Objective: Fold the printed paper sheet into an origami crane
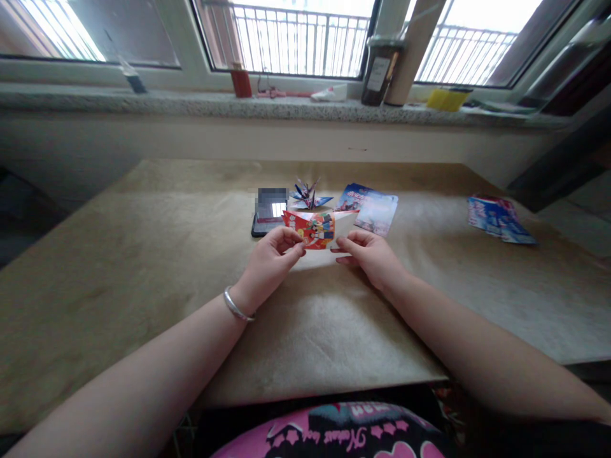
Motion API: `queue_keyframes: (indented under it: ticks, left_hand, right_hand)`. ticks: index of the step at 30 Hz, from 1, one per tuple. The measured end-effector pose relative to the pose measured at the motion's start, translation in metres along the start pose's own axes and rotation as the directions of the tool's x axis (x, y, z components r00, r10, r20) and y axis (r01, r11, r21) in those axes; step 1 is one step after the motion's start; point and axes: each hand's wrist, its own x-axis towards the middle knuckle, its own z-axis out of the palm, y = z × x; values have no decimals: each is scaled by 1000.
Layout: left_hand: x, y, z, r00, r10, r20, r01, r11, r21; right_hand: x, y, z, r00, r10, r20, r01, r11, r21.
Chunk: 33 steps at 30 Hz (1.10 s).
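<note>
Just beyond the hands, a phone (268,216), paper crane (308,194) and blue sheets (370,208) crowd the counter (143,267); both sides lie open.

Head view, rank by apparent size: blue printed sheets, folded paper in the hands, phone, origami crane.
1. blue printed sheets
2. folded paper. It is partly covered and close to the sheets in size, so the order of these two is unsure.
3. phone
4. origami crane, smallest.
All four sit at a similar depth.

Left hand (270,261) pinching, right hand (368,254) fingers extended
</note>
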Motion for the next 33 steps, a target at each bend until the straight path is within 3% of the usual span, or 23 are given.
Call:
queue_keyframes:
  ticks: [3, 6, 9, 15, 19, 23, 33]
  left_hand:
    - [1, -2, 0, 1000, 24, -7, -24, 1000, -15]
    - [0, -4, 2, 995, 49, -89, -55, 996, -70]
    - [-2, -2, 3, 990, -24, -136, 1, 986, -167]
    - [-1, 0, 2, 990, -128, -60, 111, 966, -235]
    - [0, 0, 2, 991, -132, -3, 128, 966, -224]
    - [0, -2, 2, 996, -87, -4, 85, 978, -191]
    - [-1, -2, 1, 995, 92, 39, -92, 996, 7]
  right_hand:
    - [0, 1, -1, 999, -45, 5, 46, 998, -41]
    - [0, 1, 0, 998, -60, 16, 60, 997, -52]
    - [0, 0, 1, 997, -71, 32, 73, 995, -68]
    - [1, 0, 2, 986, -161, -41, 162, 987, 2]
    - [1, -1, 2, 989, -118, -83, 121, 992, 34]
    - [1, -1, 3, 995, -92, -30, 93, 996, 17]
    - [-1, -2, 4, 968, -243, 59, 246, 969, -39]
